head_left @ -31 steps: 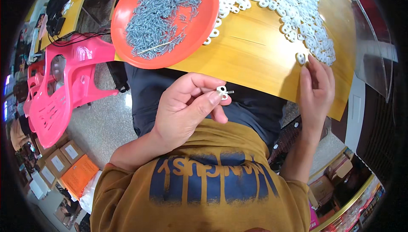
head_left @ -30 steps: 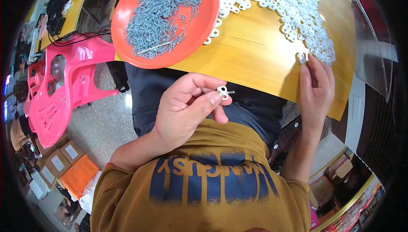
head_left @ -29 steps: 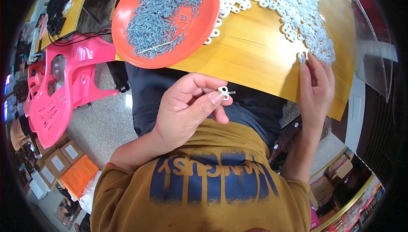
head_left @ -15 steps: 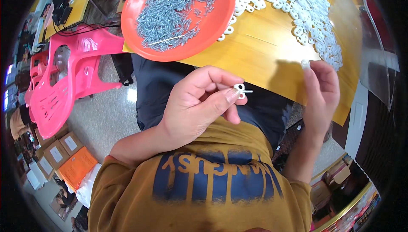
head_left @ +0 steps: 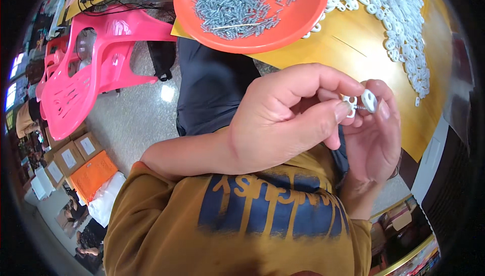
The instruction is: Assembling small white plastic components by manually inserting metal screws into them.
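Observation:
My left hand pinches a small white plastic piece with holes between thumb and fingertips. Out of that piece, toward the right, sticks a short ribbed metal pin; whether it is a screw or a spring I cannot tell. My right hand is closed at thumb and finger on a white oval two-hole piece, which meets or almost meets the pin's free end. Both hands are close together above my lap. Beyond them, a red-orange basin holds a heap of small grey metal pieces.
A large pile of white two-hole pieces covers the far right of the yellow table. A thin stick lies on the metal heap. A pink plastic chair stands at left, with cardboard boxes and an orange package behind it.
My right hand has come down and left from above the table with its white piece, to the pin. My left hand has moved right. The whole view has shifted somewhat.

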Tool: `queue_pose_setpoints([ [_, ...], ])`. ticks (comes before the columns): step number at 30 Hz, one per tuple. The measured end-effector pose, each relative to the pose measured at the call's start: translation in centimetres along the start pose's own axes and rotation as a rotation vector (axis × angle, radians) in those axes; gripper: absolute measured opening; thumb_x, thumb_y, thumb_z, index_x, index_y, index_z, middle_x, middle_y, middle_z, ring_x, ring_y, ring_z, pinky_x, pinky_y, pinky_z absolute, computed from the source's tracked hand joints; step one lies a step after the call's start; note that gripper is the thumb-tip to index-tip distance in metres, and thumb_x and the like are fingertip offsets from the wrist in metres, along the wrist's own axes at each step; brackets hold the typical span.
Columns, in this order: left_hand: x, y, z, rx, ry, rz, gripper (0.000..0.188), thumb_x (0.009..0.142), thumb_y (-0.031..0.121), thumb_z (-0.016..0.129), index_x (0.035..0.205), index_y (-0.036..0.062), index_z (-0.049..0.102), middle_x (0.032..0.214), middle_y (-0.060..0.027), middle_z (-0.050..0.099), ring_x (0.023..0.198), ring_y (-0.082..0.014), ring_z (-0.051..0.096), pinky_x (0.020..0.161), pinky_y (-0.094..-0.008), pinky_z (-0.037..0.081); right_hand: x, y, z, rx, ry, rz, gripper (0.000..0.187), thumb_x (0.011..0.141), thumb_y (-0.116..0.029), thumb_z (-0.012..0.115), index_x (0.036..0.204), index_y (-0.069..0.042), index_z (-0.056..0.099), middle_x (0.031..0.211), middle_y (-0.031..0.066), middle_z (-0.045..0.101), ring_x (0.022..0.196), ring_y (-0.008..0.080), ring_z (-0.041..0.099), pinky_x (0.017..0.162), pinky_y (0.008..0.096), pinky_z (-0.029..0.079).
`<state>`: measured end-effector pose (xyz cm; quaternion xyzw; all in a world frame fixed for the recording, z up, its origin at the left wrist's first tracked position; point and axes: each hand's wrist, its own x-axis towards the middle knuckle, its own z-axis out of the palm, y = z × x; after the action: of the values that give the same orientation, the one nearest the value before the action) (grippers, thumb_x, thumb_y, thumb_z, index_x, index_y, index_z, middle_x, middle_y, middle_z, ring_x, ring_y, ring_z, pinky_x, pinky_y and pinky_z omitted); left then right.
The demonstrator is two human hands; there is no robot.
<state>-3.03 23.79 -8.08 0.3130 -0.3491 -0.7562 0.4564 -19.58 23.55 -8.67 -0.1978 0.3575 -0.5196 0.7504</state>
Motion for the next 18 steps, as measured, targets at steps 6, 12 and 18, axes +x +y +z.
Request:
queue_pose_setpoints([
  [6, -0.1, -0.4, -0.3, 0.004, 0.007, 0.04, 0.024, 0.086, -0.001, 0.044, 0.11, -0.0041, 0.047, 0.089, -0.0107, 0.058, 0.067, -0.009, 0.057, 0.062, -0.019, 0.047, 0.2, 0.5, 0.0, -0.021, -0.029, -0.042, 0.029, 0.084, -0.012, 0.049, 0.107, 0.005, 0.049, 0.088, 0.0108, 0.057, 0.071, 0.0143, 0.053, 0.068, 0.0269, 0.045],
  [12, -0.2, -0.4, -0.4, 0.042, 0.037, 0.017, 0.023, 0.086, -0.001, 0.045, 0.108, -0.0032, 0.047, 0.088, -0.011, 0.059, 0.066, -0.0093, 0.057, 0.061, -0.0192, 0.048, 0.1, 0.9, 0.9, -0.084, 0.035, -0.092, 0.029, 0.084, -0.011, 0.048, 0.107, 0.006, 0.049, 0.092, 0.0125, 0.058, 0.078, 0.0157, 0.056, 0.068, 0.0271, 0.046],
  [18, -0.3, -0.2, -0.3, -0.001, 0.06, 0.02, 0.023, 0.086, -0.001, 0.045, 0.109, -0.0034, 0.046, 0.089, -0.012, 0.059, 0.065, -0.0098, 0.057, 0.06, -0.0196, 0.048, 0.4, 0.7, -0.6, 0.005, -0.114, -0.026, 0.029, 0.084, -0.011, 0.048, 0.107, 0.006, 0.049, 0.092, 0.0132, 0.058, 0.084, 0.0188, 0.058, 0.072, 0.0291, 0.048],
])
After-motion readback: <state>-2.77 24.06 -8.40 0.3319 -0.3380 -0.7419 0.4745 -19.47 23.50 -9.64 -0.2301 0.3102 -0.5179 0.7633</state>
